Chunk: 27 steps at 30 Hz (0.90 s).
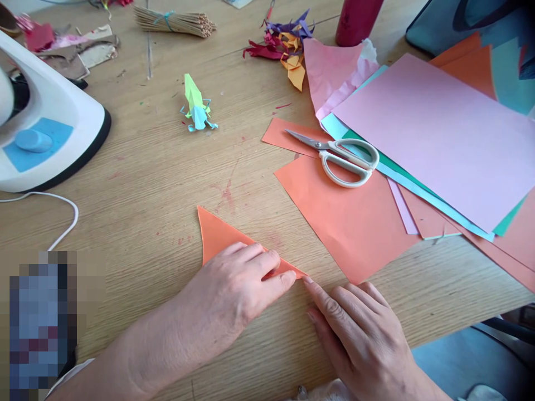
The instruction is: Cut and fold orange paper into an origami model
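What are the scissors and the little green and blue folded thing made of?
Scissors with cream-white handles: the blades look like smooth metal, since they are grey with a slight shine. The handles look like smooth plastic, though a coating is possible.

Small yellow-green and light blue folded figure: probably thin, matte paper, because it shows sharp creases and flat faces.

The light-brown wood-grain worktop (137, 161) carries white-handled metal scissors (349, 161) on orange paper sheets (351, 217) and a string-tied bundle of thin sticks (173, 21).
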### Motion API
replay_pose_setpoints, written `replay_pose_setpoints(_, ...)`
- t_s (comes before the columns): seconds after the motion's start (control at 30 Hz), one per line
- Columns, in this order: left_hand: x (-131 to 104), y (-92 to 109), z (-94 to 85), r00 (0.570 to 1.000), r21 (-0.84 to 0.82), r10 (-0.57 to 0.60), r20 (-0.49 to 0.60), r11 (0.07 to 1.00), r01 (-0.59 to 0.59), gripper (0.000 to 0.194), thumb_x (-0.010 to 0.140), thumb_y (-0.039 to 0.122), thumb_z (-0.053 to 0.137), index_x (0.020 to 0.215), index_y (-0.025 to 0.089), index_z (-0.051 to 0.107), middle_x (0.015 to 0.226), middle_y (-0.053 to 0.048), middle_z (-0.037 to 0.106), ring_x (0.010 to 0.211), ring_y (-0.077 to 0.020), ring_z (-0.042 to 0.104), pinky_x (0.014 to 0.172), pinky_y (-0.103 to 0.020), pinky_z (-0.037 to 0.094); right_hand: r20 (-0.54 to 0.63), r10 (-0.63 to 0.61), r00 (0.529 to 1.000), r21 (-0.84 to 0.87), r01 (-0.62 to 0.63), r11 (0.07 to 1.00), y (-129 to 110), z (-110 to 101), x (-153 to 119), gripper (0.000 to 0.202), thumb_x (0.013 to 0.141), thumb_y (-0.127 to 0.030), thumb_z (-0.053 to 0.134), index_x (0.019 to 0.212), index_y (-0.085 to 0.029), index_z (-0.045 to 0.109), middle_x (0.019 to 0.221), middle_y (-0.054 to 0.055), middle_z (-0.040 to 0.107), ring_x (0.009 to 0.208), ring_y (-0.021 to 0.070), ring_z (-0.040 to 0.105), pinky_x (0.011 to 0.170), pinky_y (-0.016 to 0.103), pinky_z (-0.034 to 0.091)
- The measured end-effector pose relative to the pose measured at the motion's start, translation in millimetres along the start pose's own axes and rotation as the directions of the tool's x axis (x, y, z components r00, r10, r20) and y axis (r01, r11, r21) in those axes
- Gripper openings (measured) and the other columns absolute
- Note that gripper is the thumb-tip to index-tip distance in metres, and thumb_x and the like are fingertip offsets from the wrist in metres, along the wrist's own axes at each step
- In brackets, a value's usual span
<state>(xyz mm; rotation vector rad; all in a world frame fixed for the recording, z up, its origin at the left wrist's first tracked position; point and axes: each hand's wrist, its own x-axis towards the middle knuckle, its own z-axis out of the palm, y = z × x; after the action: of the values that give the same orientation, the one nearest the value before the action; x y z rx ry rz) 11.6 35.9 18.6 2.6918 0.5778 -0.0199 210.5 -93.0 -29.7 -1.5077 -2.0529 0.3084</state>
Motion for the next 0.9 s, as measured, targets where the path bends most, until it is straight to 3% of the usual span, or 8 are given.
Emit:
replay_pose_setpoints(0.27, -4, -3, -3.8, 1.000, -0.008, -0.025, -0.006, 1.000, 0.025, 0.032, 0.097, 0.010, 0.044, 0.120, 0.025, 0.060, 0.101, -0.004, 0.065, 0.091, -0.0180, 0.060, 0.085, -0.034, 0.050, -0.028, 0.019, 0.999, 0.040, -0.018, 0.999, 1, 1, 1, 0.036, 0.093, -0.007, 0.056, 0.129, -0.007, 0.056, 0.072, 0.004, 0.061, 0.062, 0.0163, 0.050, 0.061, 0.033, 0.038)
replay_pose_setpoints(0.57, -26, -30, -16.8, 0.983, -0.078, -0.181, 0.007, 0.980, 0.181, 0.015, 0.100, 0.019, 0.047, 0.090, 0.020, 0.059, 0.089, 0.000, 0.065, 0.080, -0.0148, 0.059, 0.073, -0.029, 0.043, -0.050, 0.024, 0.998, 0.033, -0.023, 0.999, 3, 2, 1, 0.035, 0.094, -0.010, 0.056, 0.129, -0.009, 0.058, 0.072, 0.003, 0.065, 0.064, 0.0168, 0.057, 0.066, 0.034, 0.040)
replay_pose_setpoints(0.77, -17, -40, -26.3, 0.954, -0.201, -0.290, 0.083, 0.932, 0.301, 0.019, 0.098, 0.022, 0.051, 0.079, 0.020, 0.055, 0.075, 0.006, 0.059, 0.065, -0.0095, 0.053, 0.060, -0.024, 0.036, -0.079, 0.012, 0.997, 0.022, -0.010, 1.000, 4, 3, 3, 0.034, 0.095, -0.008, 0.054, 0.128, -0.007, 0.059, 0.073, 0.003, 0.064, 0.064, 0.0149, 0.057, 0.070, 0.033, 0.040)
replay_pose_setpoints(0.9, -8, -47, -29.9, 0.952, -0.235, -0.291, 0.097, 0.923, 0.306, 0.015, 0.096, 0.022, 0.053, 0.083, 0.021, 0.058, 0.090, 0.004, 0.062, 0.073, -0.0103, 0.056, 0.068, -0.025, 0.039, -0.075, 0.007, 0.997, 0.025, -0.005, 1.000, 5, 3, 3, 0.031, 0.095, -0.009, 0.054, 0.126, -0.006, 0.061, 0.076, 0.004, 0.066, 0.067, 0.0146, 0.059, 0.070, 0.032, 0.041)
